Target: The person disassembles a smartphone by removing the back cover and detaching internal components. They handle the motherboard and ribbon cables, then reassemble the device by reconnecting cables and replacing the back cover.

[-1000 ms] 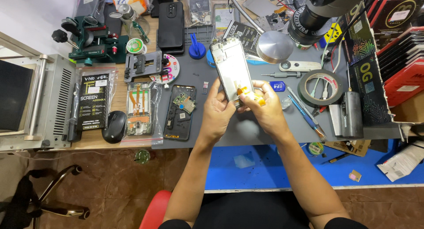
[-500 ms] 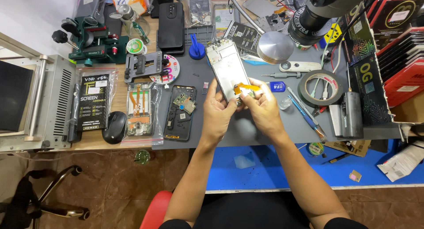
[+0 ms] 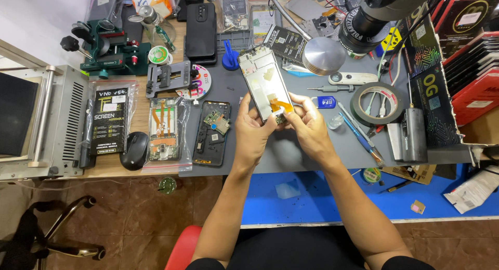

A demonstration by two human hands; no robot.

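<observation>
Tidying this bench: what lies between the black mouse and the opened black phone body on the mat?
In the head view, a clear bag of phone parts lies between the mouse and the phone body.

Tape roll [image 3: 383, 103] right; opened phone [image 3: 212, 133] left

Floor [image 3: 130, 207]: brown marbled tiles, below & left of the grip. Wooden bench top [image 3: 119, 168] left of grip, w/ grey work mat [image 3: 291, 155] directly under it. Blue table edge [image 3: 312, 197] just below grip, nearer the body. Red stool seat [image 3: 182, 249] low, below-left. Black chair base w/ chrome legs [image 3: 62, 239] far lower left. White wall [image 3: 31, 15] far upper left. Light even, bright, soft shadows.
</observation>
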